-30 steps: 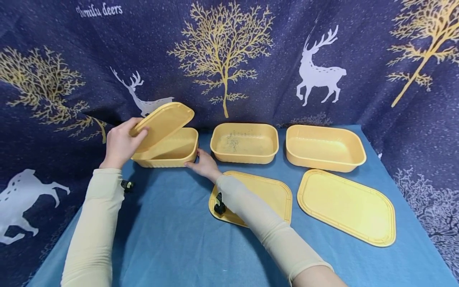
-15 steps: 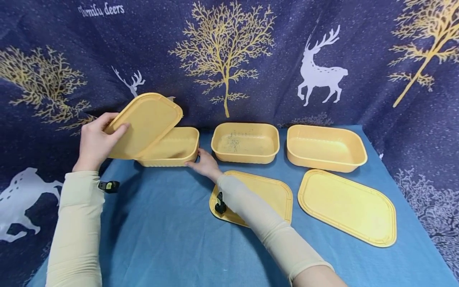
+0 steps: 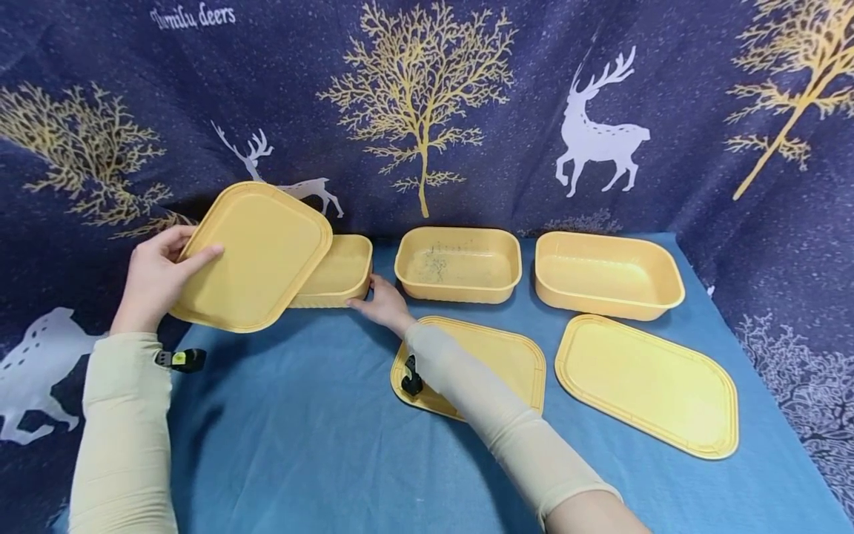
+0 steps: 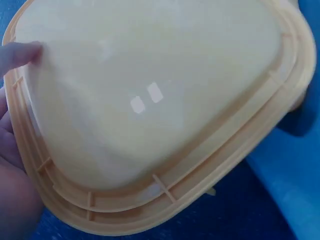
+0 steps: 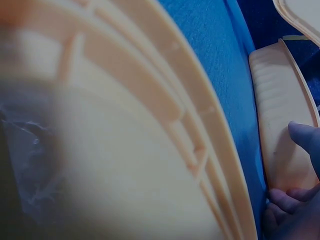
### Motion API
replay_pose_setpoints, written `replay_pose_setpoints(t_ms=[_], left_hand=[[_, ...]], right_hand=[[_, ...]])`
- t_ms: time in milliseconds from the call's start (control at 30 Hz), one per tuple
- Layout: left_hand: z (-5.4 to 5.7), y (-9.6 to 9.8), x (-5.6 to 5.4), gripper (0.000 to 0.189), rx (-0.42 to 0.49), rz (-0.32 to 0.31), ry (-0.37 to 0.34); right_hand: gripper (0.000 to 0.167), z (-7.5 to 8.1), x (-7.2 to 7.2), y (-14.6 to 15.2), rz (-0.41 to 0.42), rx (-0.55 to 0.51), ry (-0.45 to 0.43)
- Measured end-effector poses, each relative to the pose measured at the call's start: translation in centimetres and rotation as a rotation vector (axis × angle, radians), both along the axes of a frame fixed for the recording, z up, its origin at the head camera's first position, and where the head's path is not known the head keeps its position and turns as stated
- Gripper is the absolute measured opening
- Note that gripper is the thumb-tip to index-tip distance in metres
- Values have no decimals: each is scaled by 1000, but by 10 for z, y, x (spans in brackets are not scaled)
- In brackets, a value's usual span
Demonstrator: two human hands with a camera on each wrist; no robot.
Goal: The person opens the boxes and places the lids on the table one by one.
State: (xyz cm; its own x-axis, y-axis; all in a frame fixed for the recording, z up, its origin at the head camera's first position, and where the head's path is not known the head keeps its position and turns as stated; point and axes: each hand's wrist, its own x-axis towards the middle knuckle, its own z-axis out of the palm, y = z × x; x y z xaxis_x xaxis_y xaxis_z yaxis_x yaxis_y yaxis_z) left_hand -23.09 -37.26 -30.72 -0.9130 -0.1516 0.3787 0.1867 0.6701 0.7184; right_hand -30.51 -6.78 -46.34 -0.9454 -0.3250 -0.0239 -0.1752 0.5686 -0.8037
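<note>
A yellow lid (image 3: 260, 252) is tilted up off the table, its left edge pinched by my left hand (image 3: 150, 278); the thumb lies on the face towards me. The left wrist view shows the rimmed face of this lid (image 4: 145, 145) close up. Behind it stands a yellow rectangular food container (image 3: 340, 271), uncovered, its left part hidden by the lid. My right hand (image 3: 385, 305) holds that container's near right corner. In the right wrist view the thumb lies against the ribbed wall of the container (image 5: 280, 95), with the fingers bent round its end.
Two more uncovered yellow containers, a middle one (image 3: 460, 278) and a right one (image 3: 607, 278), stand in the same row. Before them lie a lid (image 3: 497, 363) partly under my right forearm and another lid (image 3: 647, 386). A printed cloth (image 3: 507, 156) hangs behind the blue-covered table (image 3: 300, 430).
My left hand has moved left and slightly down with the lid, swinging it away from the left container and turning its broad face towards me. The right hand stays at the container's corner.
</note>
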Motion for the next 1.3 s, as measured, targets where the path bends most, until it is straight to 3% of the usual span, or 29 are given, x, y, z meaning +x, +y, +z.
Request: replay_pose_setpoints(t_ms=[300,533,767,1033,1300], left_hand=[[-21,-19,3,38,19,-33,-197],[-45,-20,6,45,-67,-65,-255],[-65,-27,10,46,-60,-88,-344],[-79,-38,10,47,-83,-131,-458],[-88,-44,11,49,-103,-139,-538]], right_hand=[[74,-4,-4,-1,15,-19,26],[73,-6,-6,-1,7,-20,31],[76,-6,-5,-2,0,-5,17],[73,-5,-3,-6,-31,-2,22],[75,0,-2,-12,-76,71,33]])
